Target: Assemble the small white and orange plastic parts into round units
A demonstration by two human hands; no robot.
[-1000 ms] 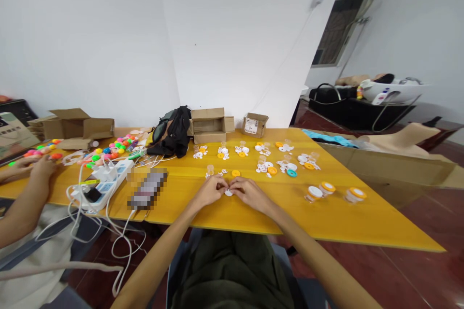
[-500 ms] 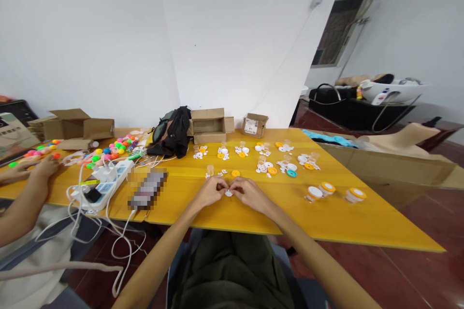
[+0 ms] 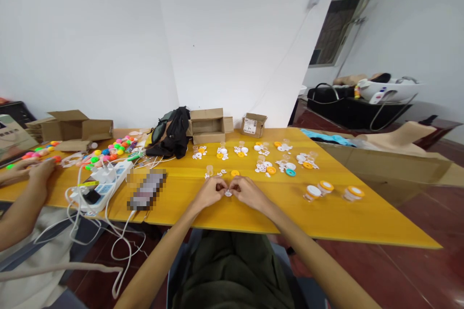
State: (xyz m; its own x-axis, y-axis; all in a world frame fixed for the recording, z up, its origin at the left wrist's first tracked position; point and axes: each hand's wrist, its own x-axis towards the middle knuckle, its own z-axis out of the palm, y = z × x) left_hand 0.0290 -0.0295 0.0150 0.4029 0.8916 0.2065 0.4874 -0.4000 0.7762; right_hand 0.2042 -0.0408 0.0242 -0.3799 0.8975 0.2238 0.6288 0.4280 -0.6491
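Observation:
Close together over the front of the yellow table (image 3: pixel 253 222), both my hands pinch a small white part (image 3: pixel 228 193). My left hand (image 3: pixel 210 192) has its fingers closed at the part's left side, and my right hand (image 3: pixel 249 193) grips it from the right. Just beyond them lie an orange ring (image 3: pixel 235 173), a small clear cup (image 3: pixel 209 170) and some small white pieces (image 3: pixel 221 173). Farther back are several groups of white pieces, clear cups and orange rings, one with a teal ring (image 3: pixel 290 173). Three lidded jars (image 3: pixel 312 193) stand at the right.
At left are a power strip (image 3: pixel 105 187) with cables, a phone (image 3: pixel 148 190), colourful balls (image 3: pixel 108 152) and another person's hands (image 3: pixel 41 171). Open cardboard boxes (image 3: pixel 208 127) and a black bag (image 3: pixel 174 133) stand along the wall. A large carton (image 3: pixel 377 169) borders the table's right side.
The view has shifted very slightly. My hands stay together around the small white part, with hardly any visible movement.

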